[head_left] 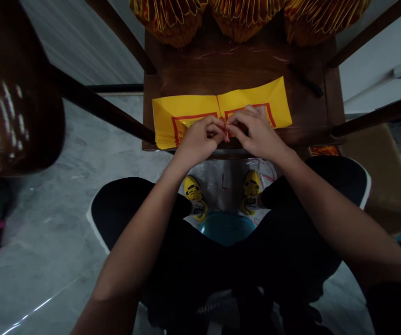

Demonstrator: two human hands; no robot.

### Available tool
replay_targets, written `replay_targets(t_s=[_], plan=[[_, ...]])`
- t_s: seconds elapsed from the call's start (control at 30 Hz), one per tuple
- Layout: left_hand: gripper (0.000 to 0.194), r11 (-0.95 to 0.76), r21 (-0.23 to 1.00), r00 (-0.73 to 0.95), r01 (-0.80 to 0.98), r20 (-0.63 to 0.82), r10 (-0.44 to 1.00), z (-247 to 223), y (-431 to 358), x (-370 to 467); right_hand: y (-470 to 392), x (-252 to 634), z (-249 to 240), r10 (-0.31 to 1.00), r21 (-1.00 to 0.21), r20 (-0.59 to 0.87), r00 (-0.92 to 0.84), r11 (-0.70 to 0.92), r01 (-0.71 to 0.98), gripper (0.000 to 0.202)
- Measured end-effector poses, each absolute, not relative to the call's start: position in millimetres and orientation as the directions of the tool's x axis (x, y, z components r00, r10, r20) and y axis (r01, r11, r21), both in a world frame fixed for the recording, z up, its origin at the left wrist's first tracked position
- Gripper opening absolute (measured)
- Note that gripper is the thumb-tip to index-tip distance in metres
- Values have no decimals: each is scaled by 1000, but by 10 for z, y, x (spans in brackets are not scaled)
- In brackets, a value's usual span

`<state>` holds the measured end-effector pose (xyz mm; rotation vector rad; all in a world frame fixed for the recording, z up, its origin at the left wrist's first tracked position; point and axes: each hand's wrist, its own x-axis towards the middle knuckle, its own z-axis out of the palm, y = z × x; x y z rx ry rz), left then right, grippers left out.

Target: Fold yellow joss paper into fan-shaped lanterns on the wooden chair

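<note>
A stack of yellow paper sheets point(256, 95) with red printed frames lies across the front of a dark wooden bench. Red string point(218, 103) runs round its middle, where the stack is drawn in. My left hand point(203, 137) is closed, its thumb and fingers pinching the red string at the near edge of the paper. Close beside it, my right hand point(252, 130) pinches the string too, fingertips nearly touching the left ones. The exact crossing of the string is partly hidden by my fingers.
Three pleated red-and-gold paper pieces point(247, 14) stand at the back of the wooden bench point(200, 70). A dark slim object point(307, 81) lies at its right. Wooden bars rise at both sides. A cardboard box point(382, 177) sits right, and a glossy brown rounded object point(18, 102) left.
</note>
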<state>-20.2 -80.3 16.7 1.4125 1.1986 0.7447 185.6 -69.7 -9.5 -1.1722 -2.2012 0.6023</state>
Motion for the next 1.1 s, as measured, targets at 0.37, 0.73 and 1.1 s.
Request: replay_targets(t_s=[0.37,0.73,1.1], plan=[[18,78,948,253,307,-160,954,151,-772,-193,-642,1878,-69,850,-714,271,-451,492,499,20],[14,93,942,184,323,-159,970,165,-798,-145,-668,1874,-34,861,-702,265,-434,481,525,21],[11,99,945,231,311,-177,957,187,-827,-130,-673,1863,-13,827,-665,292,-480,536,519,23]])
